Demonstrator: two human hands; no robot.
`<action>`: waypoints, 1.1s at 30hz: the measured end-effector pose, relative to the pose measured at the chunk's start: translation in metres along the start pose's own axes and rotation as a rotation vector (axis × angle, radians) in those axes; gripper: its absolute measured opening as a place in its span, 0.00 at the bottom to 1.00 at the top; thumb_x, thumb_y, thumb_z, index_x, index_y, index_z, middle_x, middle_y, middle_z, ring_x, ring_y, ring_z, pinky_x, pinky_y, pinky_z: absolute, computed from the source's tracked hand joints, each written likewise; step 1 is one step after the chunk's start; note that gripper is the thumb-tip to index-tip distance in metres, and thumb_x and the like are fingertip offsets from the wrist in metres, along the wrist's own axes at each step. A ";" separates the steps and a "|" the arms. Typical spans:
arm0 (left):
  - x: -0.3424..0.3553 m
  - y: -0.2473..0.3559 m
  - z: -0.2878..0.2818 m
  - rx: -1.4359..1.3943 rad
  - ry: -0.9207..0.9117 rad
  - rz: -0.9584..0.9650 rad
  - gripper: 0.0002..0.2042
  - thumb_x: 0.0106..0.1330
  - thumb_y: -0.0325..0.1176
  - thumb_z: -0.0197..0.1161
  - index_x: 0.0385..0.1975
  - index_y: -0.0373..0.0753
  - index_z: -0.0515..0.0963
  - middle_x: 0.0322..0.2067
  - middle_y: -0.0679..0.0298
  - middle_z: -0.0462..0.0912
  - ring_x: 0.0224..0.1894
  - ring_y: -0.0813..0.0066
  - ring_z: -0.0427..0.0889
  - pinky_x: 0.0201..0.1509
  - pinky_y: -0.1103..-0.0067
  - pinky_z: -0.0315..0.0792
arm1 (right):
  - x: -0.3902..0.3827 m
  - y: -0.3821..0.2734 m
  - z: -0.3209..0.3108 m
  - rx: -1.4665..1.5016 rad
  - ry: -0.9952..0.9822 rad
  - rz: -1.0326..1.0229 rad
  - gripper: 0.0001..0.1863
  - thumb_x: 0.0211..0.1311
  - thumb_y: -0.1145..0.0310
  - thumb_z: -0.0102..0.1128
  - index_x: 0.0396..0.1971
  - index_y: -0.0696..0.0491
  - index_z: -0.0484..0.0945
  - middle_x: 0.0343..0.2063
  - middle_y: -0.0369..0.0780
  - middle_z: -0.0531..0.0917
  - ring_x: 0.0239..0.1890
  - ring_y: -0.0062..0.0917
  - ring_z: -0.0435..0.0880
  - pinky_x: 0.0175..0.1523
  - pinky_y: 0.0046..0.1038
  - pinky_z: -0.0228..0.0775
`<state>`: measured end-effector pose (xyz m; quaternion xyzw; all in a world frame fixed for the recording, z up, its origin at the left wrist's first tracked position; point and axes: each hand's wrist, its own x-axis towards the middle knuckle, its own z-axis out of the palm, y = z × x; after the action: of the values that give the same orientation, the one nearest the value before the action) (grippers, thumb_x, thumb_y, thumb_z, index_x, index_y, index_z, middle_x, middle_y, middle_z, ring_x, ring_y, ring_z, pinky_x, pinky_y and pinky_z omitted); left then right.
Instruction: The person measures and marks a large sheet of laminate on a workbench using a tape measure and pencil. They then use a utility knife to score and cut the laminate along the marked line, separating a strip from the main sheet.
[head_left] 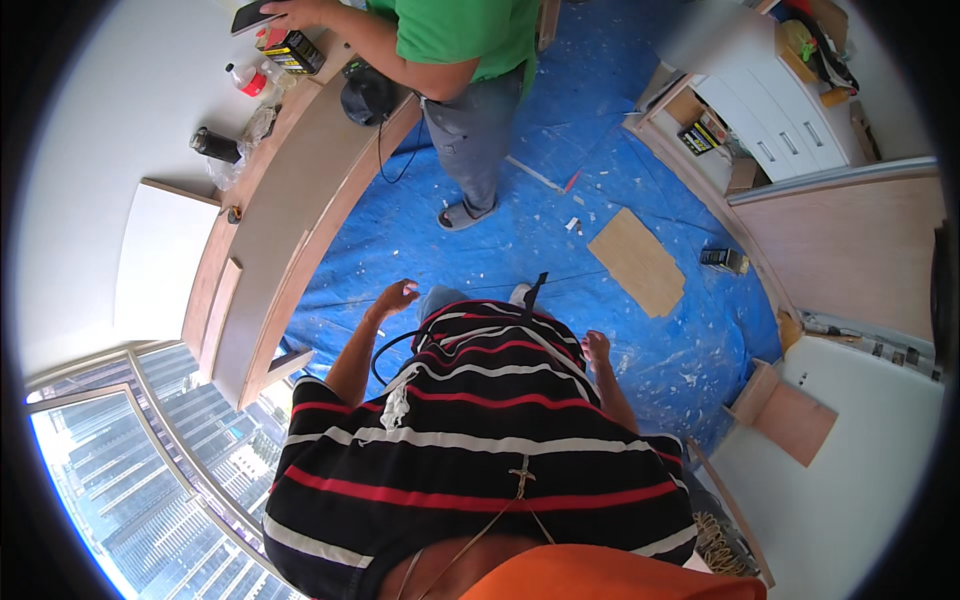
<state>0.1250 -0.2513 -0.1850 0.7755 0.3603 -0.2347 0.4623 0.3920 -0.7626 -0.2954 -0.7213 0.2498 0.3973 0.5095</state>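
My left hand (pixel 396 298) hangs beside my left thigh, fingers loosely curved and apart, with nothing visible held. On the other side, my right hand (pixel 597 347) hangs with loosely bent fingers and also appears empty. A striped shirt (pixel 480 400) covers my torso, with a dark strap (pixel 533 292) sticking out at its front. Below my hands lies a paint-spotted blue tarp (pixel 365 235); a tan board (pixel 637 262) rests on it ahead to the right, near a dark box (pixel 724 261).
A co-worker (pixel 460 120) in green stands ahead, holding a dark flat object. A long wooden counter (pixel 280 210) carrying bottles and a black bag (pixel 367 96) curves along my left, above a window (pixel 150 460). Wooden cabinets (pixel 835 255) and white drawers (pixel 770 120) line the right.
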 end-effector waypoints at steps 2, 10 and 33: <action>-0.014 -0.016 0.018 -0.236 0.042 -0.179 0.23 0.67 0.42 0.63 0.58 0.35 0.74 0.46 0.54 0.84 0.43 0.65 0.85 0.47 0.67 0.78 | 0.020 -0.019 -0.007 -0.104 -0.056 -0.040 0.12 0.66 0.63 0.57 0.45 0.51 0.79 0.30 0.38 0.82 0.25 0.18 0.79 0.22 0.20 0.64; -0.040 0.010 0.074 -0.693 0.003 -0.490 0.23 0.66 0.42 0.63 0.57 0.38 0.75 0.43 0.56 0.84 0.35 0.69 0.83 0.44 0.71 0.77 | 0.130 -0.163 0.093 -0.197 -0.280 -0.241 0.11 0.64 0.64 0.60 0.41 0.54 0.80 0.27 0.39 0.83 0.25 0.21 0.82 0.26 0.22 0.70; -0.042 0.256 0.128 -1.306 0.371 -0.849 0.29 0.62 0.55 0.59 0.56 0.41 0.77 0.45 0.60 0.83 0.43 0.67 0.81 0.50 0.71 0.74 | 0.389 -0.721 0.376 -0.807 -0.369 -0.952 0.15 0.64 0.57 0.58 0.40 0.52 0.82 0.35 0.44 0.86 0.34 0.34 0.87 0.41 0.35 0.77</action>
<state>0.2928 -0.4591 -0.0743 0.1713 0.7602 0.0004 0.6267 1.0413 -0.1374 -0.2932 -0.8077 -0.3578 0.3082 0.3532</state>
